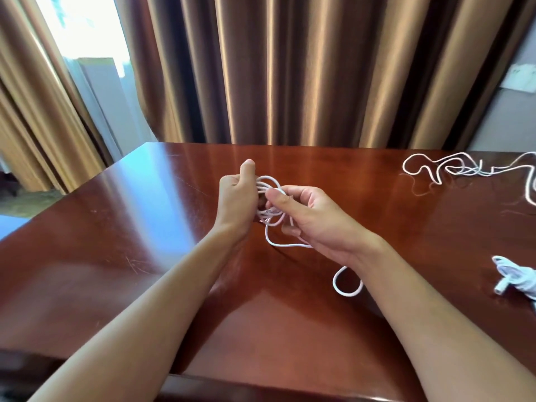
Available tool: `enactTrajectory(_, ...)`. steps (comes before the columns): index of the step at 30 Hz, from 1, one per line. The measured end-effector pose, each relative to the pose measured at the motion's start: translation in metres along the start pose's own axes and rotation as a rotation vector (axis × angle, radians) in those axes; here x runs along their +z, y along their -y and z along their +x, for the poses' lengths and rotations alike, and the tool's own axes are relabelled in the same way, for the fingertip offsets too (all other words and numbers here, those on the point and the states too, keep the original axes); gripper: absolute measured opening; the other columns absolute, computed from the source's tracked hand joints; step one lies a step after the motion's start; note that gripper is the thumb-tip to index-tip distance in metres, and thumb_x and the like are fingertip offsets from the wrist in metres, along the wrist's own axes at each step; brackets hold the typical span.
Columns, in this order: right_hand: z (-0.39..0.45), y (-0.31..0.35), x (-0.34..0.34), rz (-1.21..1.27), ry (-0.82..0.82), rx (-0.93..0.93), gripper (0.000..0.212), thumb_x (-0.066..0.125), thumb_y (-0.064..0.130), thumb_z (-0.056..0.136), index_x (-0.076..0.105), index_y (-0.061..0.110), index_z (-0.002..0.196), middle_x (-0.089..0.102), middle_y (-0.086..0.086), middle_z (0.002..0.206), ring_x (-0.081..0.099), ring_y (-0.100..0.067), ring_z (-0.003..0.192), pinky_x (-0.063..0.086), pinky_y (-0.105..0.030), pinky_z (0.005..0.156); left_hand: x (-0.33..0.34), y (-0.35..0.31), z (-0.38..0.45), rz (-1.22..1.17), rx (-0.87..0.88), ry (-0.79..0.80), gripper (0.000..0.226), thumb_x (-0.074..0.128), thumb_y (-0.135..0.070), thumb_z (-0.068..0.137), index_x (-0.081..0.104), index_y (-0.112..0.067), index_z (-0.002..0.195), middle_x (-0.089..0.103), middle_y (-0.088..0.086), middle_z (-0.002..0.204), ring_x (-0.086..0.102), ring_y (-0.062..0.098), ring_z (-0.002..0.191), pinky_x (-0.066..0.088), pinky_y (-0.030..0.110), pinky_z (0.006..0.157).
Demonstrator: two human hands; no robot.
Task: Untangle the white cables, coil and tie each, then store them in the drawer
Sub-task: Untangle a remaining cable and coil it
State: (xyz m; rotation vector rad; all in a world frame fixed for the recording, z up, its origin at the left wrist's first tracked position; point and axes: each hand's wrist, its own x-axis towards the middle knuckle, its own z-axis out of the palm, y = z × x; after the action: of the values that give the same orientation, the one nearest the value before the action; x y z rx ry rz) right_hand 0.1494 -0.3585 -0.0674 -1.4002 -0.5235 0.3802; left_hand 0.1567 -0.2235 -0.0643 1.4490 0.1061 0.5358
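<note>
Left hand (236, 198) grips the coiled white cable (268, 198) while the right hand (307, 216) pinches its strand; wrap the loose tail (346, 281) snugly, keeping loops even.

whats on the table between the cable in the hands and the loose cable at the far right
Nothing: in the head view the glossy table is bare between the coil held by both hands and the loose cable lying far right; only reflections show.

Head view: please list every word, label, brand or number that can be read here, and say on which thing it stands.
No text can be read in this picture.
Wall plate: faint marks, too blurred to read.
Coiled cable, loose cable, tied cable and table: no print visible.
</note>
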Motion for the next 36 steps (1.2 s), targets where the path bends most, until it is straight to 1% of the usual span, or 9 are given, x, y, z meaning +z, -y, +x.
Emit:
enactTrajectory(4,0.002,0.001,-0.007,0.005,0.049,0.009,0.033,0.058,0.024,0.101,0.066,-0.006,0.112,0.07,-0.006,0.097,0.042,-0.011,0.069,0.031,-0.015,0.046,-0.004,-0.009,-0.002,-0.256,-0.415,0.221,0.067,0.044,-0.043,0.1,0.042,-0.02,0.037,0.032,-0.002,0.035,0.037,0.013,0.034,0.029,0.022,0.043)
enactTrajectory(9,-0.002,0.007,-0.013,-0.054,-0.002,-0.003,0.033,0.06,0.019,0.1,0.062,-0.011,0.116,0.051,-0.006,0.078,0.037,-0.004,0.057,0.03,-0.013,0.046,-0.012,-0.016,-0.001,-0.237,-0.454,0.444,0.055,0.041,-0.05,0.095,0.031,-0.021,0.049,0.021,-0.007,0.038,0.027,0.012,0.037,0.015,0.026,0.045)
enactTrajectory(13,-0.005,0.009,-0.014,-0.188,-0.037,-0.015,0.023,0.066,0.016,0.097,0.07,-0.002,0.11,0.06,0.005,0.068,0.043,0.001,0.045,0.032,-0.009,0.046,-0.009,-0.016,-0.004,-0.053,-0.38,0.326,0.045,0.059,-0.03,0.093,0.048,-0.018,0.05,0.032,-0.004,0.041,0.037,0.012,0.036,0.026,0.016,0.038)
enactTrajectory(18,-0.006,0.008,-0.016,-0.418,-0.122,-0.109,0.016,0.074,0.02,0.091,0.076,0.005,0.096,0.059,0.017,0.053,0.047,0.002,0.042,0.034,-0.009,0.045,-0.006,-0.012,-0.006,0.021,-0.262,0.213,0.034,0.049,-0.003,0.09,0.046,-0.009,0.057,0.036,-0.003,0.038,0.031,0.009,0.03,0.018,0.012,0.034)
enactTrajectory(23,-0.004,0.01,-0.016,-0.34,-0.188,-0.149,0.028,0.052,0.021,0.105,0.072,0.001,0.098,0.051,0.018,0.046,0.046,0.002,0.04,0.037,-0.012,0.045,-0.004,-0.012,-0.004,-0.156,-0.344,0.188,0.039,0.042,-0.002,0.094,0.043,-0.007,0.056,0.038,-0.002,0.037,0.03,0.007,0.026,0.017,0.011,0.032)
enactTrajectory(26,0.002,0.001,-0.016,-0.501,-0.241,-0.236,0.018,0.054,0.015,0.104,0.071,0.015,0.098,0.056,0.02,0.057,0.049,0.0,0.049,0.037,-0.014,0.054,-0.003,-0.012,0.0,-0.395,-0.471,0.208,0.045,0.036,-0.004,0.094,0.043,-0.006,0.05,0.04,0.005,0.044,0.023,0.006,0.026,0.013,0.012,0.026)
enactTrajectory(29,0.002,-0.011,-0.009,-0.883,-0.212,-0.439,0.018,0.057,0.016,0.1,0.075,0.014,0.102,0.067,0.01,0.087,0.064,-0.006,0.079,0.046,-0.02,0.074,-0.002,-0.007,0.003,-0.482,-0.507,0.091,0.032,0.032,-0.004,0.093,0.033,-0.012,0.062,0.038,0.003,0.043,0.02,0.007,0.025,0.014,0.015,0.024)
enactTrajectory(33,-0.004,-0.01,0.006,-1.199,-0.098,-0.461,0.019,0.051,0.02,0.101,0.067,0.01,0.095,0.057,0.005,0.087,0.063,-0.029,0.086,0.052,-0.045,0.076,-0.001,-0.002,-0.007,-0.305,-0.409,-0.123,0.032,0.037,-0.003,0.091,0.033,-0.012,0.06,0.032,-0.001,0.037,0.023,0.009,0.025,0.018,0.015,0.033)
enactTrajectory(36,-0.007,-0.004,0.015,-1.354,-0.113,-0.507,0.017,0.051,0.019,0.099,0.064,0.009,0.097,0.066,-0.007,0.1,0.066,-0.036,0.093,0.051,-0.043,0.073,0.002,0.005,-0.008,-0.163,-0.251,-0.207,0.037,0.042,-0.006,0.089,0.03,-0.016,0.056,0.03,0.002,0.048,0.027,0.012,0.035,0.024,0.02,0.039)
